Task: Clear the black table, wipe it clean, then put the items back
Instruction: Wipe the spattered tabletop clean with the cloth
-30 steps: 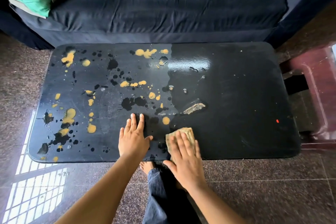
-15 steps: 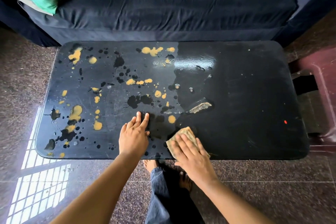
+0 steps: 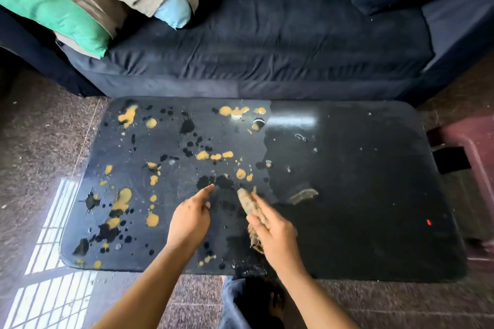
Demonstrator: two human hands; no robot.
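Observation:
The black table (image 3: 374,195) fills the middle of the view. Its left half is spattered with yellow and black blotches (image 3: 121,201); its right half looks wet and mostly wiped, with a smeared patch (image 3: 303,195) near the centre. My right hand (image 3: 270,230) presses a tan cloth (image 3: 250,204) against the table at the border of the stained area. My left hand (image 3: 191,218) hovers just left of it, index finger pointing forward, the other fingers curled, holding nothing.
A dark blue sofa (image 3: 267,43) stands right behind the table, with green, brown and light blue cushions (image 3: 53,8) piled at its left end. A maroon stool (image 3: 473,157) sits off the table's right edge. My leg and bare foot (image 3: 248,304) are under the near edge.
My right hand has pushed the cloth forward and left into the stains. My left hand has lifted off the table and curled, leaving its index finger pointing. The view has tilted up toward the sofa.

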